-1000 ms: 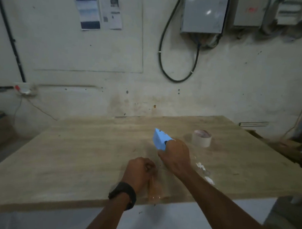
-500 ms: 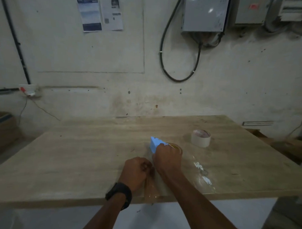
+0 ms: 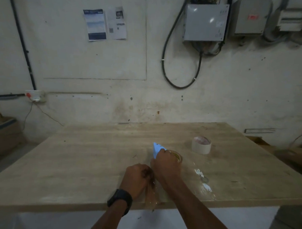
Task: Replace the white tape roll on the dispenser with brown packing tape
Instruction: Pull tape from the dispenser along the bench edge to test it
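My right hand (image 3: 166, 165) grips a light blue tape dispenser (image 3: 156, 149) that rests low on the wooden table (image 3: 92, 156). A brown packing tape roll (image 3: 177, 156) shows just behind my fingers, on the dispenser. A strip of brown tape (image 3: 152, 193) runs from the dispenser toward the table's front edge. My left hand (image 3: 136, 179), with a black watch on the wrist, is closed and pinches that strip near its upper end. The white tape roll (image 3: 201, 145) lies flat on the table, apart, to the right and behind.
Clear plastic scraps with white marks (image 3: 203, 182) lie on the table to the right of my right arm. A wall with cables and grey boxes (image 3: 205, 22) stands behind the table. Cardboard boxes (image 3: 2, 134) sit on the floor at left.
My right hand has drawn the dispenser back toward me and lowered it onto the table. The brown roll has come into view behind the fingers. My left hand stays on the strip.
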A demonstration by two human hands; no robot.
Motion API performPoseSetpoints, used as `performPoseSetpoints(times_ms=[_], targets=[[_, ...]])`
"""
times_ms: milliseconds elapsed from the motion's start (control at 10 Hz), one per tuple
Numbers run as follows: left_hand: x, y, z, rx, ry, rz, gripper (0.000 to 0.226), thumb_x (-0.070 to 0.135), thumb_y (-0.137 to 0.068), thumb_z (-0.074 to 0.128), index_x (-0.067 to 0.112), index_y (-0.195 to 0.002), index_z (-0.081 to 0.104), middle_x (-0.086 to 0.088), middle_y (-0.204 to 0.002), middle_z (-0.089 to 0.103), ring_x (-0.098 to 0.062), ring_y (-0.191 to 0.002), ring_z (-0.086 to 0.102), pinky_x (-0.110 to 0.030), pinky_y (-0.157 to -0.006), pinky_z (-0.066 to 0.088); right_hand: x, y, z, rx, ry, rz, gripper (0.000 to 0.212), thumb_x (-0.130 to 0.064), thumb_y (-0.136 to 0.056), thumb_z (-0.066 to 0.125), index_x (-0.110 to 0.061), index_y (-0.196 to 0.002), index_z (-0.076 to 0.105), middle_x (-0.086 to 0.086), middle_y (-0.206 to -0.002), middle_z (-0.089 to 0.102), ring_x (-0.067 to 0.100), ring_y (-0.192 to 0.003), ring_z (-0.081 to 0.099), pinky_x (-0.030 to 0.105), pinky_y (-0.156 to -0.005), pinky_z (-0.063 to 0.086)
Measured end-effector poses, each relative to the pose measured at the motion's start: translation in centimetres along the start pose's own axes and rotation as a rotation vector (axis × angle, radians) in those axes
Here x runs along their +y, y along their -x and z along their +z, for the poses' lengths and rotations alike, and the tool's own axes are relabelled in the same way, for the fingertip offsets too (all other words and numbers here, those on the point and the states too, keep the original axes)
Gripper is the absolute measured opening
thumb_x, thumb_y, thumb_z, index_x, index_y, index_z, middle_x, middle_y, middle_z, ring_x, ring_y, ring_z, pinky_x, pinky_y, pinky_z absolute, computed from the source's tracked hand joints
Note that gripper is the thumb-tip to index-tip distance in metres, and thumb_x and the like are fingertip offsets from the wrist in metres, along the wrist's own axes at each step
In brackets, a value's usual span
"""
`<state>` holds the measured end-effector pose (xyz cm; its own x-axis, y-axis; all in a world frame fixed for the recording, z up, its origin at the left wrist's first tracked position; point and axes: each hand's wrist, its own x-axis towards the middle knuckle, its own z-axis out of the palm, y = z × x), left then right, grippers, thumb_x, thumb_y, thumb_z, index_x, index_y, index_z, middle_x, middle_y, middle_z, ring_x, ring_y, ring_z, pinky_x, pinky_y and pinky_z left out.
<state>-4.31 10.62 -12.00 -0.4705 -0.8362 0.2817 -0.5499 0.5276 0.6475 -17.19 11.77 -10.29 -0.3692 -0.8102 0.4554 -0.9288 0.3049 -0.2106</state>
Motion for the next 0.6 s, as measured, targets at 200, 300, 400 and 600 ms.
performPoseSetpoints(times_ms=[200, 300, 400, 600], targets=[[-0.1, 0.1, 0.0, 0.027, 0.023, -0.045, 0.019, 0.014, -0.089, 0.064, 0.017, -0.102, 0.078, -0.003, -0.107, 0.077, -0.017, -0.099, 0.070, -0.022, -0.092, 0.050, 0.9, 0.7, -2.0, 0.035, -0.110, 0.011, 0.026, -0.028, -0.091, 0.050, -0.010, -0.105, 0.062, 0.007, -0.103, 0.070, 0.025, -0.095, 0.065, 0.031, -0.078, 0.044], [-0.2, -0.3, -0.1, 0.075, 0.044, -0.074, 0.020, 0.013, -0.092, 0.061, 0.017, -0.101, 0.078, 0.000, -0.102, 0.077, -0.014, -0.093, 0.069, -0.005, -0.078, 0.045, 1.7, 0.9, -3.3, 0.044, -0.244, 0.029, 0.021, -0.023, -0.090, 0.052, -0.005, -0.096, 0.060, 0.013, -0.098, 0.067, 0.031, -0.094, 0.063, 0.033, -0.074, 0.042], [0.0, -1.6, -1.0, 0.082, 0.069, -0.093, 0.015, 0.016, -0.091, 0.065, 0.020, -0.099, 0.077, 0.004, -0.092, 0.074, -0.010, -0.083, 0.066, -0.002, -0.071, 0.043, 2.6, 0.3, -4.3, 0.040, -0.366, 0.083, 0.014, -0.019, -0.089, 0.055, -0.006, -0.090, 0.060, 0.011, -0.092, 0.066, 0.028, -0.089, 0.061, 0.029, -0.067, 0.037], [-0.1, -8.8, -1.8, 0.137, 0.108, -0.073, 0.011, 0.019, -0.089, 0.068, 0.021, -0.097, 0.076, -0.001, -0.093, 0.076, -0.017, -0.083, 0.070, -0.034, -0.086, 0.058, 3.3, -4.6, -3.3, 0.102, -0.532, 0.088, 0.018, -0.021, -0.090, 0.064, -0.010, -0.104, 0.067, -0.001, -0.094, 0.069, 0.015, -0.088, 0.065, 0.026, -0.079, 0.050]])
